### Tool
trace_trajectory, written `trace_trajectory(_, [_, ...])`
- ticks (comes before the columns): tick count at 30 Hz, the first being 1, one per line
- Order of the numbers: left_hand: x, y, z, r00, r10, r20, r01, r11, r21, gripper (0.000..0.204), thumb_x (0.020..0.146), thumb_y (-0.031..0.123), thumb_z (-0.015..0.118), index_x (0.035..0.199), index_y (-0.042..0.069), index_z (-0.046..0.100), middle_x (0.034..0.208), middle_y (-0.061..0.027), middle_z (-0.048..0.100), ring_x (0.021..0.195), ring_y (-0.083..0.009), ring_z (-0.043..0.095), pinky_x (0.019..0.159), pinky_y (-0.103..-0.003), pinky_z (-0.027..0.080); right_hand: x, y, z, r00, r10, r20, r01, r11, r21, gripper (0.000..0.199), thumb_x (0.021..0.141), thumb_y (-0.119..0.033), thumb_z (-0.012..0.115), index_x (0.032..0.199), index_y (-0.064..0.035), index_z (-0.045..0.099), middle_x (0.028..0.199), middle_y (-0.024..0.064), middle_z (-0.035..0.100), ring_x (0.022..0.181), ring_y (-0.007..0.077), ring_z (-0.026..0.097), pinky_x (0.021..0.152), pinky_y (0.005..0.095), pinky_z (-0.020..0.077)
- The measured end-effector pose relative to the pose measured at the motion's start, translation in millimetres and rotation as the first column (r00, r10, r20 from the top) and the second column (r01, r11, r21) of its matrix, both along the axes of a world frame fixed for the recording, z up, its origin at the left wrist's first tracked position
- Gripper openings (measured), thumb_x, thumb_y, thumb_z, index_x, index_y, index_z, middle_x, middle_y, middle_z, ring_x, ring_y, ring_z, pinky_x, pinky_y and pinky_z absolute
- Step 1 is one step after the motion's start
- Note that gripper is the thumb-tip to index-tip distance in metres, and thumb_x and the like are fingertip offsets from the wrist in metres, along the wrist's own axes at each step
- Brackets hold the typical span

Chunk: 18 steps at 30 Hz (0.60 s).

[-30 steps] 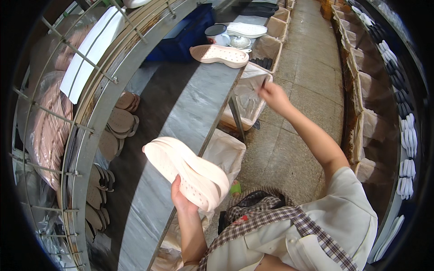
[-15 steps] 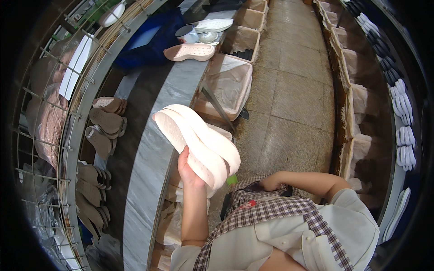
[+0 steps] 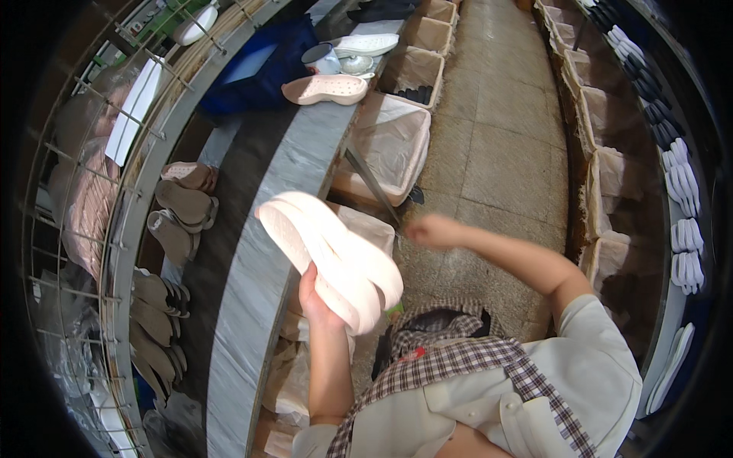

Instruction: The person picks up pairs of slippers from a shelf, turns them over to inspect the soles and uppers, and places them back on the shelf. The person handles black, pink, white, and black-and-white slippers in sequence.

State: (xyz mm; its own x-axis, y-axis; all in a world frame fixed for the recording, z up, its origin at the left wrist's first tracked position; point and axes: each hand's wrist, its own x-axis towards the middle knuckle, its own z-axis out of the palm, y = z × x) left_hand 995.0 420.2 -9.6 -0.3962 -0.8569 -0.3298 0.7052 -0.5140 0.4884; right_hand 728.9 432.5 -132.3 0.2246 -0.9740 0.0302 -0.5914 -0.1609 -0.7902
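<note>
The soles (image 3: 340, 256) slant up beyond my left hand (image 3: 320, 307), which is clamped on their lower edge, by the worktop (image 3: 248, 313). Near their right side, my right hand (image 3: 432, 231) is blurred; I can't tell its grip.

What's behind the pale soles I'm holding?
A grey table and a lined bin partly show beyond the pale soles in your left hand; whatever they directly cover is hidden.

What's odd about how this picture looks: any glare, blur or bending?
In the head view, glare washes out the pale shoe soles in the left hand; in that same view, the right hand looks slightly blurred, the edges of the grey table bow, and the corners are black.
</note>
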Motion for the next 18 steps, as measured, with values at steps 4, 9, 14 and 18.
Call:
trace_trajectory(4, [31, -7, 4, 0.992, 0.045, 0.118, -0.044, 0.999, -0.011, 0.048, 0.090, 0.027, 0.039, 0.128, -0.003, 0.045, 0.124, -0.0183, 0.053, 0.113, -0.0326, 0.051, 0.100, -0.043, 0.038, -38, -154, 25, 0.849, -0.431, 0.305, 0.489, 0.861, -0.142, 0.039, 0.078, -0.018, 0.060, 0.114, -0.0030, 0.056, 0.103, 0.0178, 0.062, 0.092, 0.0299, 0.059, 0.082, 0.0360, 0.0478])
trace_trajectory(9, [67, -29, 7, 0.958, 0.155, 0.241, -0.172, 0.984, 0.054, 0.049, 0.089, 0.029, 0.041, 0.127, -0.001, 0.046, 0.123, -0.0172, 0.054, 0.112, -0.0322, 0.052, 0.099, -0.043, 0.039, -58, -304, 48, 0.515, -0.608, 0.604, 0.740, 0.672, 0.045, 0.074, 0.076, -0.039, 0.067, 0.132, 0.0008, 0.038, 0.123, 0.0253, 0.052, 0.113, 0.0357, 0.051, 0.094, 0.0369, 0.0423])
trace_trajectory(14, [86, -64, 3, 0.948, 0.184, 0.260, -0.201, 0.979, 0.040, 0.048, 0.088, 0.032, 0.042, 0.124, 0.001, 0.048, 0.121, -0.0153, 0.055, 0.111, -0.0308, 0.052, 0.097, -0.042, 0.040, -64, -361, 47, 0.417, -0.808, 0.415, 0.809, 0.539, 0.236, 0.067, 0.075, -0.028, 0.066, 0.130, 0.0012, 0.042, 0.118, 0.0190, 0.056, 0.104, 0.0301, 0.057, 0.086, 0.0381, 0.0485])
trace_trajectory(18, [91, -89, -4, 0.945, 0.163, 0.282, -0.190, 0.979, 0.073, 0.049, 0.088, 0.033, 0.040, 0.124, 0.001, 0.048, 0.121, -0.0148, 0.054, 0.111, -0.0302, 0.052, 0.096, -0.042, 0.041, -82, -343, 51, 0.290, -0.699, 0.653, 0.816, 0.537, 0.213, 0.042, 0.078, -0.013, 0.056, 0.120, -0.0093, 0.052, 0.103, 0.0090, 0.060, 0.082, 0.0192, 0.062, 0.052, 0.0289, 0.0520])
